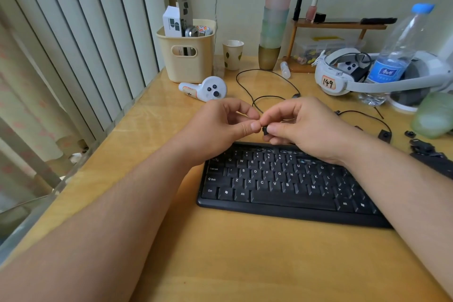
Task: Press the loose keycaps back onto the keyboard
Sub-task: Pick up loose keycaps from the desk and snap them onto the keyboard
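A yellowish wooden tabletop (245,252) is seen pushed against a pale wall, vertical blinds (73,44) along its left edge. The black keyboard (282,186) is parked mid-table; just above its far edge a small black keycap (265,130) is pinched between left hand (220,125) and right hand (311,127).

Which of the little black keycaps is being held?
The keycap pinched between both hands, left hand and right hand, above the keyboard. The other keycaps lie on the table at the right.

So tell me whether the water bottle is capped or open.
Capped: the bottle stands upright with its blue cap on top.
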Available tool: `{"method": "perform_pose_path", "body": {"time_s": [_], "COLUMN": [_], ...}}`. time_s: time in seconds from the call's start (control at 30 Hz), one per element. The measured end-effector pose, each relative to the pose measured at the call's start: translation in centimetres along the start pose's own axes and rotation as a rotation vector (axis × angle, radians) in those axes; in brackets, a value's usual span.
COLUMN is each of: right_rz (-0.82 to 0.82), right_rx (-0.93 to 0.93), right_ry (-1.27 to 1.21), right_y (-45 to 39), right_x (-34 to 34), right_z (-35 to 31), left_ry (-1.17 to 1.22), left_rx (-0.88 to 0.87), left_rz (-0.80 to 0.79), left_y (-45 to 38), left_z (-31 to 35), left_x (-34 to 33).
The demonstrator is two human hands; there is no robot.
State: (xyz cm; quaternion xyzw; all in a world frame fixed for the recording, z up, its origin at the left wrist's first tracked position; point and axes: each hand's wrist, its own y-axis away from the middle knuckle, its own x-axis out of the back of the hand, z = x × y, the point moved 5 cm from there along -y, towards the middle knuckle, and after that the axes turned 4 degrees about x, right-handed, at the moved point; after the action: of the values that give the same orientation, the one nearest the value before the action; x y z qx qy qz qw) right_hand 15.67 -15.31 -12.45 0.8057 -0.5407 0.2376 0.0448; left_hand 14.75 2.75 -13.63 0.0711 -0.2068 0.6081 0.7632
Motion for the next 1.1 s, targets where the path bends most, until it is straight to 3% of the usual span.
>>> {"method": "perform_pose_path", "body": {"time_s": [0.33,0.5,0.67,0.77,0.93,1.1], "right_rz": [0.218,0.232,0.272,0.229,0.145,0.024], "right_rx": [0.065,0.183,0.405,0.433,0.253,-0.202], "right_ry": [0.055,0.507,0.675,0.753,0.784,0.378], "right_y": [0.1,1.0,1.3,1.2,0.6,0.1], "right_x": [0.0,-0.4,-0.8,-0.8,-0.4,-0.2], "right_z": [-1.2,-2.1,-3.5,-3.6,-3.2,0.2], "left_ry": [0.074,0.15,0.198,0.174,-0.042,-0.16], "left_rx": [0.013,0.078,0.087,0.059,0.042,0.081], "left_rz": [0.025,0.072,0.061,0.034,0.025,0.034], "left_y": [-0.4,-0.4,-0.3,-0.2,-0.2,-0.4], "left_z": [-0.5,-0.7,-0.4,-0.3,-0.7,-1.8], "left_x": [0.0,0.4,0.2,0.1,0.3,0.7]}}
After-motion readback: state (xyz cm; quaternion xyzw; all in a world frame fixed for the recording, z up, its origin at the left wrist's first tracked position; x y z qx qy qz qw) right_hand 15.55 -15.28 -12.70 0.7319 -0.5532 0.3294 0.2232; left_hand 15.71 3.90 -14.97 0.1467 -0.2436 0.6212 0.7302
